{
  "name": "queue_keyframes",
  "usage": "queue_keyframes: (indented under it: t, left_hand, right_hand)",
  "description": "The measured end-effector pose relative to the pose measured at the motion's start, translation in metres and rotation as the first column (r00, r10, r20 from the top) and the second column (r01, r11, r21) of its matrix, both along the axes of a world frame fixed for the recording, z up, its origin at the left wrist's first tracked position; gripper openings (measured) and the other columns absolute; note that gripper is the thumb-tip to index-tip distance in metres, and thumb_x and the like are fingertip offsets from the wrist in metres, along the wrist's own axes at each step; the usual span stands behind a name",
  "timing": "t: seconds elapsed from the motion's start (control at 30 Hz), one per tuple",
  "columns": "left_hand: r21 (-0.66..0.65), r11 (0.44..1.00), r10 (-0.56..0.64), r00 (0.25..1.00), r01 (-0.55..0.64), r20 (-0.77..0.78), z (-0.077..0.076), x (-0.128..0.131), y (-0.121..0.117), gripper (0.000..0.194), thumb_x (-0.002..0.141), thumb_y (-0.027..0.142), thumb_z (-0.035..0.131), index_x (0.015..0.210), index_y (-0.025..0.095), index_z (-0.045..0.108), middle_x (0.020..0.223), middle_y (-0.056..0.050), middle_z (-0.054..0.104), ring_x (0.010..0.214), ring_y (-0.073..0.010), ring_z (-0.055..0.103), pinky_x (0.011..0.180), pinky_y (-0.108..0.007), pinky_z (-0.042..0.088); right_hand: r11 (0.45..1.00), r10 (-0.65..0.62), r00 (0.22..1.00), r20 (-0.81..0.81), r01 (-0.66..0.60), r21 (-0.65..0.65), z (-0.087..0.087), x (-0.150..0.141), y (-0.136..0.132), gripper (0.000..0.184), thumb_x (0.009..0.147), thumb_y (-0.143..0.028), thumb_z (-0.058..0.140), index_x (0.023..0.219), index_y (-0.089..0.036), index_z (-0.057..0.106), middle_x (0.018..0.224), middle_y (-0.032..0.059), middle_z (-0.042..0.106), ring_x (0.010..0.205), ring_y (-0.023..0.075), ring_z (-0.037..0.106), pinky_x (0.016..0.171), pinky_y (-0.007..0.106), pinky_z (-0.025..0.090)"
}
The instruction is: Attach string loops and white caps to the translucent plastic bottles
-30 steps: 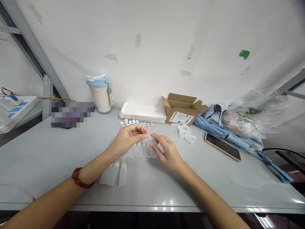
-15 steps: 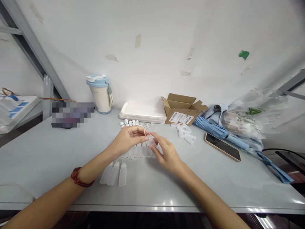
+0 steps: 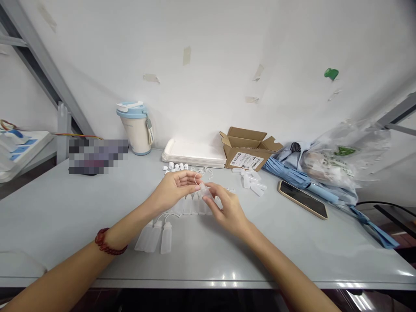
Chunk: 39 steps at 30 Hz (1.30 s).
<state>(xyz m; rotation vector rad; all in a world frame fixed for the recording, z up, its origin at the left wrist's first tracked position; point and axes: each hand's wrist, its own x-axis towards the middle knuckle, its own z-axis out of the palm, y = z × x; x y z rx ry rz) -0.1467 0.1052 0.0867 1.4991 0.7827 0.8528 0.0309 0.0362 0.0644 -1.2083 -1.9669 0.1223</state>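
The left hand (image 3: 173,189) narrowly pinches a thin white loop (image 3: 196,177) beside the small plastic bottle (image 3: 204,190) gripped in the right hand (image 3: 228,211), both held close above the table (image 3: 65,216).

- The left hand (image 3: 173,188) hovers above the tabletop, its palm turned inward, with the fingers close together and reaching toward the right hand.
- The left forearm (image 3: 126,232) rises from the bottom-left corner, angling up and inward to a slightly bent left wrist (image 3: 151,203).
- The right hand (image 3: 229,212) is angled inward, with its fingers (image 3: 216,189) curled in a pinch against the thumb.
- The right forearm (image 3: 276,264) rises from the lower right, angling up and inward.
- Both hands are bare, with their fingertips just apart.
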Motion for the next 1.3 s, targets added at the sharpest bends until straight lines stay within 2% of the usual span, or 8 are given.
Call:
queue_keyframes:
  t: [0.2,0.37,0.53,0.67,0.8,0.9,0.97,1.3]
  left_hand:
    - [-0.015,1.000,-0.017,1.000,0.016,-0.004,0.001,0.001,-0.001,0.031,0.071,0.027,0.071,0.100,0.018,0.064,0.096,-0.006,0.071,0.095,-0.0217,0.065,0.087,-0.035,0.050]
    - [0.009,0.999,-0.031,0.998,0.031,-0.061,0.002,0.002,-0.003,0.027,0.073,0.029,0.070,0.096,0.017,0.064,0.092,-0.005,0.072,0.092,-0.0219,0.066,0.084,-0.034,0.051]
    - [0.211,0.977,0.061,0.984,-0.024,-0.168,0.005,-0.002,-0.003,0.028,0.078,0.033,0.064,0.103,0.019,0.062,0.096,-0.005,0.068,0.093,-0.0206,0.063,0.083,-0.035,0.051]
    - [0.464,0.884,0.060,0.970,0.058,-0.235,0.003,-0.003,-0.003,0.026,0.079,0.031,0.064,0.102,0.019,0.062,0.100,-0.006,0.063,0.088,-0.0189,0.060,0.072,-0.032,0.053]
    - [0.738,0.647,0.068,0.949,0.192,-0.307,-0.004,-0.001,-0.005,0.027,0.079,0.025,0.065,0.105,0.018,0.059,0.110,-0.008,0.059,0.100,-0.0218,0.055,0.081,-0.036,0.050]
    - [0.821,0.498,0.075,0.930,0.279,-0.361,-0.008,0.000,-0.006,0.030,0.081,0.022,0.065,0.109,0.018,0.056,0.112,-0.008,0.060,0.107,-0.0236,0.051,0.092,-0.040,0.044]
    - [0.832,0.465,0.080,0.921,0.303,-0.380,-0.008,0.000,-0.005,0.031,0.080,0.023,0.067,0.108,0.018,0.055,0.111,-0.008,0.061,0.106,-0.0238,0.051,0.091,-0.040,0.044]
    - [0.814,0.432,0.072,0.885,0.388,-0.461,0.004,-0.006,-0.013,0.025,0.080,0.025,0.065,0.102,0.017,0.057,0.104,-0.007,0.063,0.098,-0.0224,0.052,0.088,-0.039,0.044]
  right_hand:
    - [0.997,-0.013,0.998,-0.067,0.008,-0.075,0.001,-0.002,-0.001,0.024,0.087,-0.027,0.052,0.109,-0.018,0.049,0.080,0.0035,0.064,0.065,0.0141,0.058,0.060,0.025,0.047]
    - [0.973,-0.012,0.972,-0.236,-0.042,-0.226,0.005,-0.004,-0.001,0.018,0.084,-0.029,0.056,0.097,-0.020,0.048,0.064,-0.0025,0.060,0.054,0.0117,0.055,0.049,0.021,0.042]
    - [0.929,-0.067,0.926,-0.371,-0.078,-0.362,0.010,-0.005,-0.002,0.020,0.082,-0.034,0.058,0.091,-0.020,0.048,0.062,-0.0029,0.059,0.052,0.0107,0.052,0.051,0.022,0.041]
    - [0.876,-0.164,0.847,-0.505,-0.109,-0.469,0.011,-0.004,0.000,0.027,0.079,-0.039,0.061,0.090,-0.019,0.047,0.067,-0.0013,0.061,0.054,0.0120,0.056,0.050,0.022,0.041]
    - [0.863,-0.214,0.802,-0.558,-0.112,-0.493,0.008,-0.003,0.002,0.030,0.077,-0.040,0.063,0.089,-0.019,0.046,0.067,-0.0018,0.061,0.053,0.0126,0.058,0.049,0.022,0.041]
    - [0.866,-0.228,0.796,-0.561,-0.098,-0.490,0.007,-0.003,0.003,0.028,0.076,-0.038,0.064,0.086,-0.019,0.046,0.065,-0.0026,0.061,0.053,0.0120,0.057,0.049,0.022,0.042]
    - [0.859,-0.234,0.787,-0.570,-0.107,-0.501,0.007,-0.004,0.003,0.028,0.076,-0.038,0.065,0.086,-0.019,0.046,0.065,-0.0028,0.060,0.053,0.0121,0.057,0.050,0.023,0.043]
    - [0.818,-0.228,0.800,-0.555,-0.151,-0.554,0.007,-0.008,0.000,0.025,0.076,-0.036,0.065,0.082,-0.020,0.047,0.063,-0.0029,0.061,0.048,0.0122,0.057,0.048,0.024,0.044]
